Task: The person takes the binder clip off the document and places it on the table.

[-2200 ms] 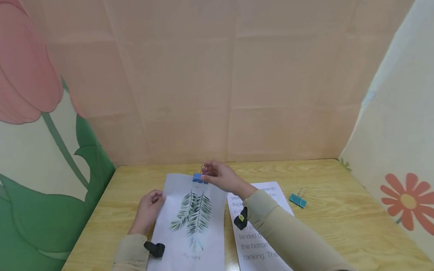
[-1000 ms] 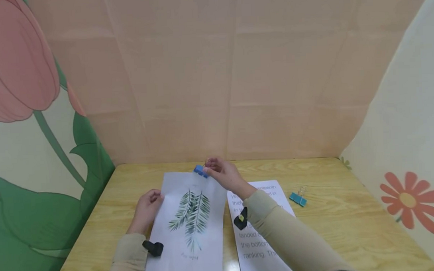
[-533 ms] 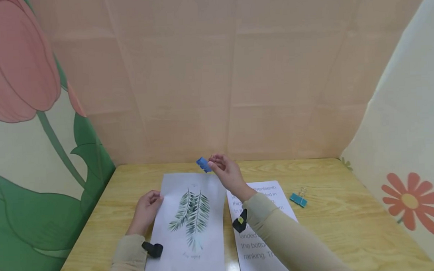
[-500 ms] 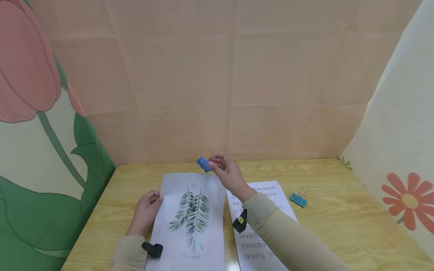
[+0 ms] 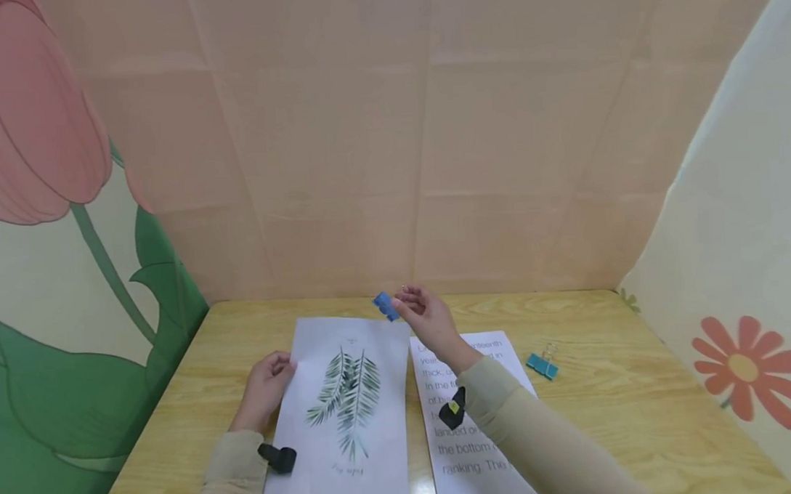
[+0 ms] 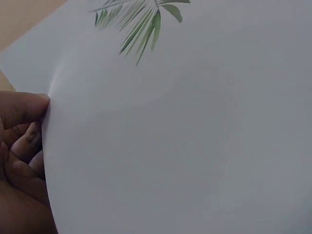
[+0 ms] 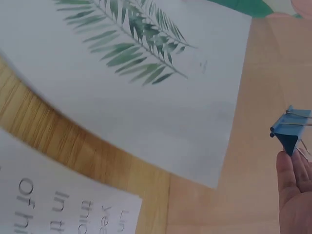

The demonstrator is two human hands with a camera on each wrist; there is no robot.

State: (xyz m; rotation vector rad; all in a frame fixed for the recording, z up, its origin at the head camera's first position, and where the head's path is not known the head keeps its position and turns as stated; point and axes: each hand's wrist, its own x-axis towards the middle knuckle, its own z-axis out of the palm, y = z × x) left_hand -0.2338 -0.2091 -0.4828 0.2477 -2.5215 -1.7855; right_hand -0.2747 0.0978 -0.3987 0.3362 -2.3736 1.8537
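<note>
A blue binder clip (image 5: 386, 306) is pinched in my right hand (image 5: 431, 322), above the top right corner of a white sheet printed with green palm leaves (image 5: 350, 452). Nothing sits between the clip's edges; in the right wrist view the clip (image 7: 291, 124) shows its dark triangular end and wire handles, clear of the paper. My left hand (image 5: 266, 386) pinches the left edge of the leaf sheet, its thumb (image 6: 29, 107) on the top face. In the left wrist view the sheet curves up near that thumb.
Right of the leaf sheet lies a printed text sheet (image 5: 458, 459), partly under my right forearm. Farther right a teal binder clip (image 5: 542, 366) rests on the wooden table (image 5: 623, 399). A beige backdrop (image 5: 340, 169) stands behind the table, with flower-printed side panels.
The blue binder clip has come off the top edge of the leaf sheet, lifted by my right hand, then moved slightly right. My left hand stays at the sheet's left edge.
</note>
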